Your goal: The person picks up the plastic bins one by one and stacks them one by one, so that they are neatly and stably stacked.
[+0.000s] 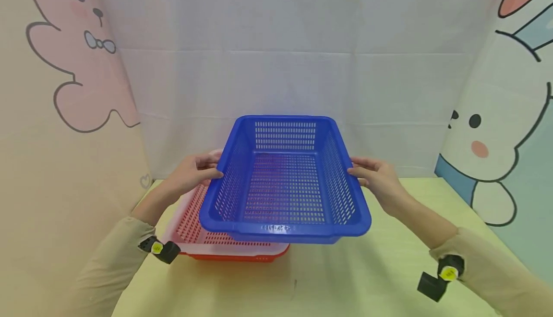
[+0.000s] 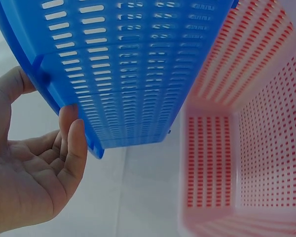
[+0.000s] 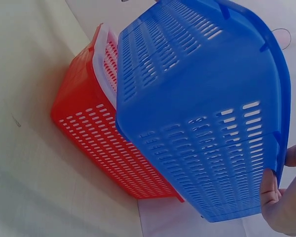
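Left hand (image 1: 194,170) and right hand (image 1: 377,176) gripping opposite rims of the blue basket (image 1: 285,182), raised between them.

Open desk (image 1: 389,278) along the front edge and across the right half, free for passage. Blocked at the left edge by stacked white basket (image 1: 190,221) and red basket (image 1: 233,258), with blue basket (image 1: 285,182) held above them. Closed in behind and on both sides by backdrop panels (image 1: 276,67).

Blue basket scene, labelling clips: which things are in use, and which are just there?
In use:
blue slotted plastic basket
left hand
right hand
white slotted plastic basket
red slotted plastic basket

Just there:
yellow-green table
cartoon rabbit backdrop
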The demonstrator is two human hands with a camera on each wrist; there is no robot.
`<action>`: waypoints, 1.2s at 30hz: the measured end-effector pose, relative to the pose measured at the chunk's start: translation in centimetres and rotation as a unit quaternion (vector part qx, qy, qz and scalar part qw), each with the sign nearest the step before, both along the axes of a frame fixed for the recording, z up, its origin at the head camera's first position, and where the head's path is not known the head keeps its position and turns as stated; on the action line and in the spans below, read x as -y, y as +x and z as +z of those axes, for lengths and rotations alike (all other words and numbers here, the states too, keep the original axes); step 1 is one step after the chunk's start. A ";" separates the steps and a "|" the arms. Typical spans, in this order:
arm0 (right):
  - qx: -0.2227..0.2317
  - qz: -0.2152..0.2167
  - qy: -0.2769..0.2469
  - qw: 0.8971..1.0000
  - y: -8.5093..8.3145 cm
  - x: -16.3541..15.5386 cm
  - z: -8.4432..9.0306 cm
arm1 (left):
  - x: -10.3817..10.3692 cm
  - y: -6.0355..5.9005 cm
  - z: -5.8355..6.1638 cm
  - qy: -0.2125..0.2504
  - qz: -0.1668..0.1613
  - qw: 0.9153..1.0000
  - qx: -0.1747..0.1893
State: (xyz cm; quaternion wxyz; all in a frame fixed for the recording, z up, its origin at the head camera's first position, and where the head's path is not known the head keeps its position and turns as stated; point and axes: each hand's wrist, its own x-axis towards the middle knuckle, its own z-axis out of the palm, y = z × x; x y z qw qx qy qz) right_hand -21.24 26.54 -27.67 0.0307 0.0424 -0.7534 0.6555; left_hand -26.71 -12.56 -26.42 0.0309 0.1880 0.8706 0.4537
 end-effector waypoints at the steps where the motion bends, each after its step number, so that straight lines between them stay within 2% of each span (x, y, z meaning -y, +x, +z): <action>1: -0.002 0.002 -0.006 1.000 -0.2 -0.1 -0.1 | -0.1 0.1 0.0 -0.006 0.004 1.000 -0.004; 6: -0.008 0.015 -0.035 0.999 -0.8 -0.9 -0.9 | -0.7 0.7 0.2 -0.019 0.019 1.000 -0.010; 15: -0.012 0.019 -0.045 0.999 -1.3 1.2 -1.4 | 1.1 0.9 -0.3 0.001 0.023 1.000 -0.019; 26: -0.023 0.028 -0.087 0.996 -2.4 4.2 -2.4 | 3.5 0.1 -1.0 -0.028 0.070 0.997 -0.018; 36: -0.026 0.022 -0.105 0.994 -2.9 6.9 -3.1 | 5.5 -0.1 -1.4 -0.044 0.094 0.994 -0.022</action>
